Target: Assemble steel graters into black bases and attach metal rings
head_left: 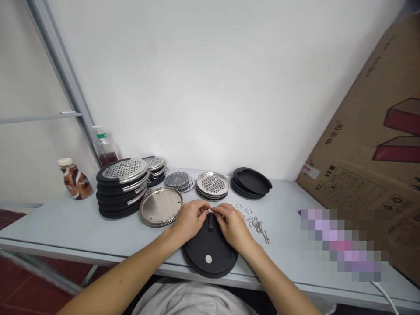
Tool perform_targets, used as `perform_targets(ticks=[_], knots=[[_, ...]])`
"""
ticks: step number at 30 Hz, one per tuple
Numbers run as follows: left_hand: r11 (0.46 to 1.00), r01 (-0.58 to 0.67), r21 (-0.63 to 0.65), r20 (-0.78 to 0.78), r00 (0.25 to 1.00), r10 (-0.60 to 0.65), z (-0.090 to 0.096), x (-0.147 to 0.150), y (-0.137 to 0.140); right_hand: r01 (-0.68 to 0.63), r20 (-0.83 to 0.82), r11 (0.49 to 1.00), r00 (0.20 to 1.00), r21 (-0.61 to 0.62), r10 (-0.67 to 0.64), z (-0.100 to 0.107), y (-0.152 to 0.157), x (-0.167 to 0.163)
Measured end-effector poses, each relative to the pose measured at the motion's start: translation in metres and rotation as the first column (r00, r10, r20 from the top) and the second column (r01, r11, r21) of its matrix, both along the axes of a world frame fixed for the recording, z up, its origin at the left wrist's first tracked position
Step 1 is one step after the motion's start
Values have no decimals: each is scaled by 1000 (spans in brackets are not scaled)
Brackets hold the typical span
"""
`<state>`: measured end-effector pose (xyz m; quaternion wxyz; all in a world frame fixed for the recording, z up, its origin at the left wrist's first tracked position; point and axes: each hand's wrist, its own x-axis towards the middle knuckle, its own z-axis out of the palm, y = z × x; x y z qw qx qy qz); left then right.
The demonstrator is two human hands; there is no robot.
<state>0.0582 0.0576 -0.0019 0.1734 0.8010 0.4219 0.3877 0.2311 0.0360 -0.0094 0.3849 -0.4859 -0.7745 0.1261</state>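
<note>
A round black disc [213,245] lies at the table's front edge, with a short raised tab and a pale round spot on its face. At its far rim, my left hand [192,216] and my right hand [232,223] meet, fingertips pinched round a small shiny metal piece [210,210]. Its exact shape is mostly covered by the fingers. To the left of my left hand rests a stack of plain round metal plates [161,205]. Right of my right hand, several loose wire rings and metal hooks [258,225] are scattered on the table.
Black-rimmed perforated metal graters [123,188] are stacked at left, with a smaller stack [155,163] behind. Grater discs [177,179], grater plates [212,184] and black trays [252,181] line the wall. Two bottles stand far left; a large carton [361,166] leans at right.
</note>
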Motion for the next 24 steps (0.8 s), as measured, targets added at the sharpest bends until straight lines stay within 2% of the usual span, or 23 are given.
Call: perform_targets(ticks=[14,24], knots=[[999,-42,-5,24,999,42,0,-2,-6,42,-17,998,999,37,-41,-3,-4,-1],[997,-79,-3,-94,992,79,6,2,-20,41,9,997,999,63,-41,-4,-6,-4]])
